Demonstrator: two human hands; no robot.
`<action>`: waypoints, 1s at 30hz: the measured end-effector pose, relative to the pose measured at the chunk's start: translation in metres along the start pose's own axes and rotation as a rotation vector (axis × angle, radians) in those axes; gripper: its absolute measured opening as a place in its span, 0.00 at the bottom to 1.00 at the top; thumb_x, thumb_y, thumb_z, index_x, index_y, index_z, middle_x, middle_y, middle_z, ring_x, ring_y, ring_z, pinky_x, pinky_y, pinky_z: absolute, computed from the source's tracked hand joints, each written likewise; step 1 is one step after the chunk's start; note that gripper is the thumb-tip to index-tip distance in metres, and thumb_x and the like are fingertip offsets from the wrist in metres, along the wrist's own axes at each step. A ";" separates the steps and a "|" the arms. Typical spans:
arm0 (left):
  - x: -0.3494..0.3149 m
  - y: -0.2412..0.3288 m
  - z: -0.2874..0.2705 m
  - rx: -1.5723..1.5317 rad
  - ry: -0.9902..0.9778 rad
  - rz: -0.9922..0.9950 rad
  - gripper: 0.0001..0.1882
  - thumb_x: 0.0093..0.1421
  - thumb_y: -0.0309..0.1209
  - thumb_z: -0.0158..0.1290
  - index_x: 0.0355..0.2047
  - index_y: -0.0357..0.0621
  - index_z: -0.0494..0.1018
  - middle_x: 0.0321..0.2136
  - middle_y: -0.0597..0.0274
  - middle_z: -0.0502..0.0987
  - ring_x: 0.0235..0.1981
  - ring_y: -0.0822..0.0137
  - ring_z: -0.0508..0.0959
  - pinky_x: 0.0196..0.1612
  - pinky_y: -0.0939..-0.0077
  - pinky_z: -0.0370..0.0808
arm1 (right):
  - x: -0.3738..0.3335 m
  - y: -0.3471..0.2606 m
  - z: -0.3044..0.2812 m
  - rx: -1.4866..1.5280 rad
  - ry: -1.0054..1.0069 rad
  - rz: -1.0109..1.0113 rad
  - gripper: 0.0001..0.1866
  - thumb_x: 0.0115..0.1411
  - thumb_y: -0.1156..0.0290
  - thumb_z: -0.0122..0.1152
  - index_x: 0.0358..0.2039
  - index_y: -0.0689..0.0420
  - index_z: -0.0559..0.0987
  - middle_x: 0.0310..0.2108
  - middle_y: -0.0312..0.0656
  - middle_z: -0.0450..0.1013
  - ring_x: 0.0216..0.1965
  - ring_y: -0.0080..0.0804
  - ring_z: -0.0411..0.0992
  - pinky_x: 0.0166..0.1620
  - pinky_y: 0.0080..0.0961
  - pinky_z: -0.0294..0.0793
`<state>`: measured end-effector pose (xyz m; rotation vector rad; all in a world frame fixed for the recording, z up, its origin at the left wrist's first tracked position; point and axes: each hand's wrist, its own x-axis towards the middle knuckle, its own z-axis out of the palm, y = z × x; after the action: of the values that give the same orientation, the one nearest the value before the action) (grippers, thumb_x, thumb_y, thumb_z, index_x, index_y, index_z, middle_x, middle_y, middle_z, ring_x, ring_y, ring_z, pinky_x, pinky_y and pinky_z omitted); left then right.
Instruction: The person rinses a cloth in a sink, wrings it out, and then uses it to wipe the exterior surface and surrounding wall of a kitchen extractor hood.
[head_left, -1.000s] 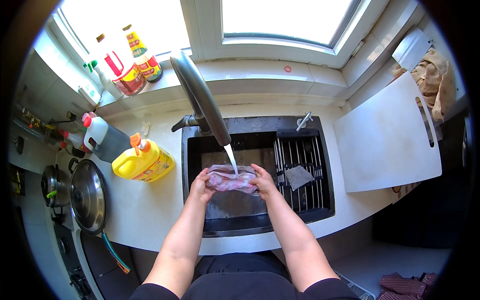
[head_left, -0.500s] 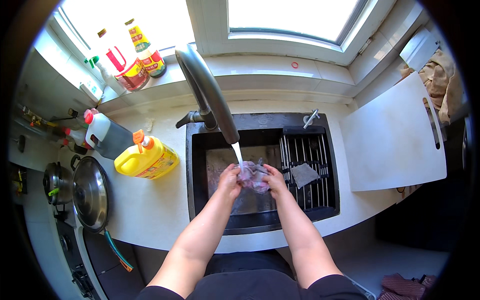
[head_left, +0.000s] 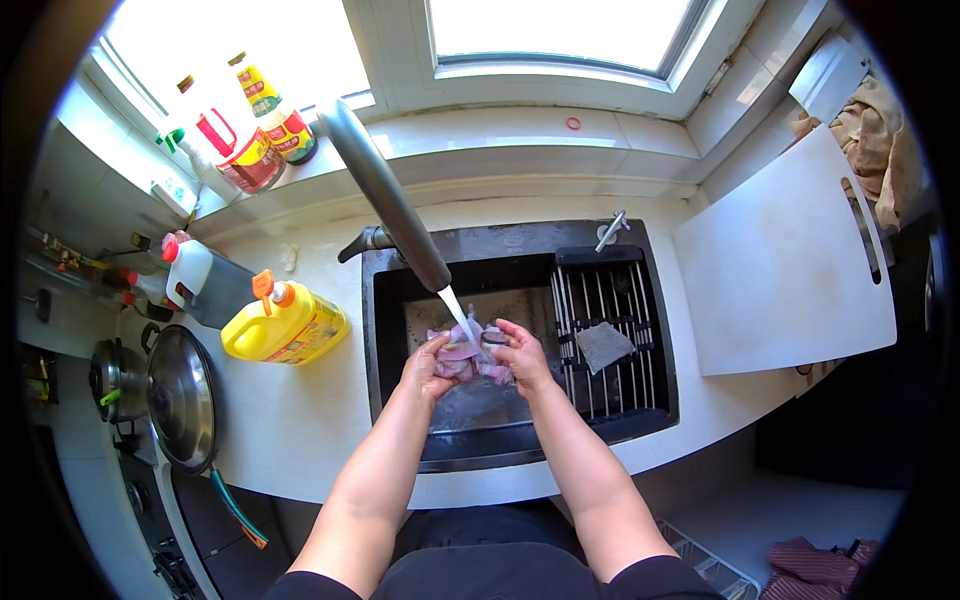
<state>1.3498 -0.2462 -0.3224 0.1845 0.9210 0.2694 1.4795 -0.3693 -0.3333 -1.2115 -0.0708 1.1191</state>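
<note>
A wet, crumpled pinkish-purple cloth (head_left: 462, 358) is stretched between my two hands, above the basin of the dark sink (head_left: 470, 447). My left hand (head_left: 428, 370) grips its left side, and my right hand (head_left: 522, 356) grips its right side with the fingers curled over the edge. Water runs from the grey faucet (head_left: 400, 215) straight onto the cloth's middle. A small grey square cloth (head_left: 604, 347) lies on the roll-up drying rack (head_left: 620, 390) to the right of my right hand.
Left of the sink stand a yellow pump jug (head_left: 285, 322) and a dark-liquid jug (head_left: 205, 282). A lidded pan (head_left: 182, 395) sits farther left. Sauce bottles (head_left: 270, 115) line the windowsill. A white cutting board (head_left: 790, 270) leans over the counter's right side.
My hands have shifted slightly left and moved apart, spreading the cloth wider under the stream. The whole view has tilted a little; the other things stay put.
</note>
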 end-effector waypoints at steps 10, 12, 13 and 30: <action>-0.059 -0.015 0.028 0.563 -0.205 0.156 0.13 0.50 0.33 0.60 0.33 0.41 0.72 0.28 0.63 0.75 0.30 0.71 0.76 0.36 0.76 0.73 | -0.004 0.017 0.033 0.164 -0.001 0.701 0.29 0.55 0.40 0.48 0.38 0.55 0.75 0.33 0.41 0.74 0.34 0.33 0.73 0.37 0.35 0.72; -0.063 -0.017 0.028 0.690 -0.269 0.229 0.12 0.49 0.32 0.60 0.32 0.41 0.73 0.25 0.65 0.74 0.29 0.73 0.74 0.34 0.80 0.71 | 0.010 0.047 0.012 0.376 -0.126 0.670 0.26 0.56 0.43 0.48 0.39 0.54 0.74 0.36 0.42 0.73 0.36 0.36 0.72 0.38 0.39 0.72; -0.064 -0.017 0.025 0.750 -0.295 0.269 0.12 0.49 0.32 0.60 0.32 0.40 0.73 0.24 0.66 0.73 0.28 0.74 0.73 0.33 0.81 0.70 | 0.015 0.058 0.006 0.479 -0.193 0.657 0.24 0.57 0.45 0.48 0.40 0.53 0.74 0.38 0.43 0.73 0.37 0.37 0.72 0.39 0.41 0.72; 0.048 -0.046 -0.031 0.035 0.022 -0.011 0.19 0.58 0.42 0.43 0.42 0.39 0.67 0.42 0.49 0.71 0.47 0.51 0.70 0.54 0.51 0.63 | -0.026 0.024 -0.001 0.498 -0.113 0.222 0.30 0.39 0.86 0.56 0.47 0.55 0.67 0.43 0.45 0.68 0.47 0.42 0.67 0.52 0.42 0.66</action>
<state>1.3598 -0.2742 -0.3901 0.2090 0.9483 0.2456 1.4512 -0.3905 -0.3393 -0.7216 0.2501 1.3024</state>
